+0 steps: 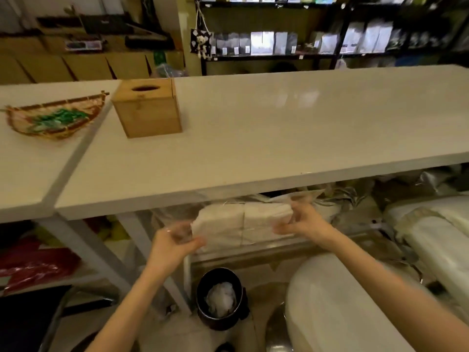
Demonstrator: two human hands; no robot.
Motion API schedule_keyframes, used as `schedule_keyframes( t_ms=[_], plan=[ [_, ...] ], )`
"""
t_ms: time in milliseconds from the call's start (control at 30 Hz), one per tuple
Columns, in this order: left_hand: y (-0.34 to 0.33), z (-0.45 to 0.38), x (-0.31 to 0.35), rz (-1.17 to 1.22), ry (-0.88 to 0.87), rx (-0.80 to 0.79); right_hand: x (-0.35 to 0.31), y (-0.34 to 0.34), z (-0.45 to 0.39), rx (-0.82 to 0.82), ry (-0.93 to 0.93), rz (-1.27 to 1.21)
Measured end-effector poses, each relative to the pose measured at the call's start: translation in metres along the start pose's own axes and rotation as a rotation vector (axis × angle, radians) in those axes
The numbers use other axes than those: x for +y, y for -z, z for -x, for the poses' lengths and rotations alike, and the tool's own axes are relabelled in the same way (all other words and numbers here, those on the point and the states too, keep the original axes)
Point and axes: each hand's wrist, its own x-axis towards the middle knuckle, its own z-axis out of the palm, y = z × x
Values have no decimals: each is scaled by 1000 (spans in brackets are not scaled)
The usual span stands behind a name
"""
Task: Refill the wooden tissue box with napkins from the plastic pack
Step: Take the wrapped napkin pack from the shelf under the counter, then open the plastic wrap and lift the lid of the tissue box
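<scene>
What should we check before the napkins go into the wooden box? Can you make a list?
1. Both hands holding the pack: ok. The left hand and right hand grip opposite ends of the plastic pack.
2. Pack on the table: not ok. It is held below the front edge of the white table.
3. Pack opened: cannot tell; the wrap is blurry.
4. Wooden tissue box upright and on the table: ok.
5. Box lid open: not ok; it looks shut, with only the oval slot showing.
6. Clear spot beside the box: ok; the basket sits apart on the left.
</scene>
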Motion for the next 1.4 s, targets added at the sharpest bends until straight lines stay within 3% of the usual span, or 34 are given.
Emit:
schedule_keyframes(
  t_ms=[267,467,867,1067,1233,1400],
  plan=[
    [31,-4,122,95,-131,126,-99,57,15,17,124,-43],
    [43,-62,169,133,-128,174,-144,81,-29,153,137,-116],
    [21,-180,165,244,92,-4,-124,106,-138,275,-84,-217],
    [19,-188,152,292,121,-71,-122,112,-159,298,-117,-64],
    [30,-191,140,30,34,18,-122,124,-168,299,-151,95],
    [38,-186,148,-652,-103,125,-124,132,-176,215,-228,213]
  ],
)
